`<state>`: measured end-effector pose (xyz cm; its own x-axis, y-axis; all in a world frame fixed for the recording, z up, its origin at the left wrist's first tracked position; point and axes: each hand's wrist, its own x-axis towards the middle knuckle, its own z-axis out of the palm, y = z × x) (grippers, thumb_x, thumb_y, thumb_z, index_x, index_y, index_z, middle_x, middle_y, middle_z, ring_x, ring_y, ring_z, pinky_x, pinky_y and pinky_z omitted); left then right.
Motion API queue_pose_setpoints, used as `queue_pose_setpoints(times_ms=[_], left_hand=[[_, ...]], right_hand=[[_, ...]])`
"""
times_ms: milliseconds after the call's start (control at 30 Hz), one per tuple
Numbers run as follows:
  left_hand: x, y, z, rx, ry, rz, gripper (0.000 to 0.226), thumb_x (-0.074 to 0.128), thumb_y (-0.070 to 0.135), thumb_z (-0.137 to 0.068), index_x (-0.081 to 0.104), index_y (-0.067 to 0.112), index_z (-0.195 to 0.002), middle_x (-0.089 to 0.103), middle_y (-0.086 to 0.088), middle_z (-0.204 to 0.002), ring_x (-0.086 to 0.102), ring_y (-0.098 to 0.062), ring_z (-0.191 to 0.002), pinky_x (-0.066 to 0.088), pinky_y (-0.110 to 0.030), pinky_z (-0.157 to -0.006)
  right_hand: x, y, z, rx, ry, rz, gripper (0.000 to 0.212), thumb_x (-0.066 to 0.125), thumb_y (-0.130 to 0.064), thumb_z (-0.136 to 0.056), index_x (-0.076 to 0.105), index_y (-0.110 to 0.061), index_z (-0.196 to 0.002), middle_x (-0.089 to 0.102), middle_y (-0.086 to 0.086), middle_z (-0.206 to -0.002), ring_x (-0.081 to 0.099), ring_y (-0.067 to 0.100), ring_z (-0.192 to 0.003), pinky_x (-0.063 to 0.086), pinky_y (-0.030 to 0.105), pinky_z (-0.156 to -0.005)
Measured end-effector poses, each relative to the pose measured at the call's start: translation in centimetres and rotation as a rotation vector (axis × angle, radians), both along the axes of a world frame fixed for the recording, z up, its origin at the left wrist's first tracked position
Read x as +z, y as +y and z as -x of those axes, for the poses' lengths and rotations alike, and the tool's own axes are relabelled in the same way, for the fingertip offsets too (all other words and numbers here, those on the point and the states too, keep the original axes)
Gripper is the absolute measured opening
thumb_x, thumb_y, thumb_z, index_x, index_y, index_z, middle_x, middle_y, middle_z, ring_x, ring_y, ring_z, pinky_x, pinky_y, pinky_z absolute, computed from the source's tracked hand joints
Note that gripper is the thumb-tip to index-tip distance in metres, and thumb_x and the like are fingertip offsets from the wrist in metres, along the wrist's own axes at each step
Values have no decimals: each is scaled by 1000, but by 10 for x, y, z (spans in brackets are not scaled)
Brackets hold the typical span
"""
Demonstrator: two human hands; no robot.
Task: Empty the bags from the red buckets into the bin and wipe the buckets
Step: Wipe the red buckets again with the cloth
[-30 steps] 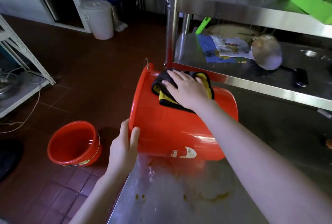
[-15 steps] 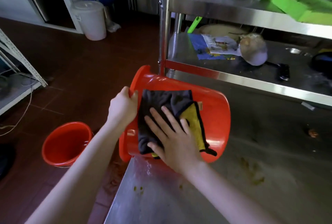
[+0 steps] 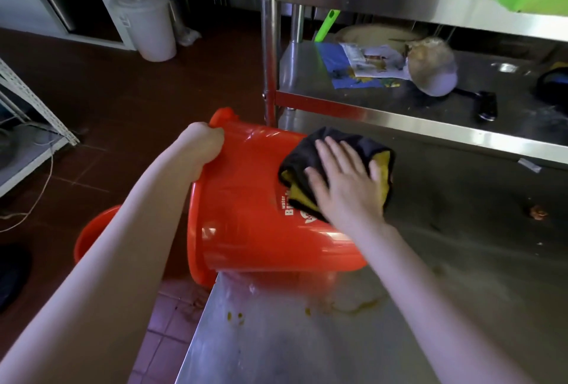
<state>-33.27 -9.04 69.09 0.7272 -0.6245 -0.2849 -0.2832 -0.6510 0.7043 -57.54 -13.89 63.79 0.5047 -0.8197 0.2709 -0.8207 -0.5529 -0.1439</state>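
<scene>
Bucket (image 3: 246, 199) marked "water", left hand (image 3: 201, 145) clamped on rim, right hand (image 3: 347, 186) fingers apart on cloth (image 3: 344, 143)

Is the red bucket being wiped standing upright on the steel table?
No. The red bucket lies on its side at the steel table edge, left hand gripping its rim, right hand pressing the cloth.

Bucket (image 3: 246, 208) lies sideways on table (image 3: 430, 306) edge; cloth (image 3: 310, 156) on it.

The right hand (image 3: 347, 186) has slid the cloth (image 3: 332, 150) toward the bucket's (image 3: 246, 199) base.
</scene>
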Motion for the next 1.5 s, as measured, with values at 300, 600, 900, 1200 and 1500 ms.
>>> queue_pose_setpoints(times_ms=[300,600,900,1200,1500], left_hand=[[4,28,1,-31,456,253,45,58,42,-92,56,13,-127,67,-14,-112,68,-30,-99,54,-46,-90],[-87,124,58,-89,19,434,8,65,30,-92,60,33,-86,70,10,-80,65,-6,-68,51,-20,-58],[-43,72,55,122,112,436,18,56,41,-92,63,27,-84,69,-10,-81,68,-34,-74,59,-52,-70],[-12,17,24,112,152,259,17,56,36,-92,57,25,-79,68,-9,-89,67,-29,-80,58,-47,-76],[-14,-6,-3,184,192,197,33,57,38,-92,58,19,-119,65,-4,-91,65,-26,-83,52,-40,-70]], right_hand=[[-3,58,-76,313,-83,120,61,29,-60,-97,33,-29,-149,31,-3,-156,23,19,-145,24,47,-109],[6,-6,-45,144,-30,12,67,20,-68,-92,29,-34,-149,27,-7,-158,24,14,-145,23,46,-111],[-37,-35,56,-47,-290,-48,63,29,-55,-96,28,-24,-151,20,2,-160,22,25,-146,30,46,-113],[-73,-2,43,56,-177,22,59,19,-52,-101,12,-29,-154,6,-5,-163,5,16,-150,28,44,-113],[-27,-125,23,131,-541,-328,53,34,-53,-99,36,-32,-147,26,-11,-157,20,9,-145,24,33,-117]])
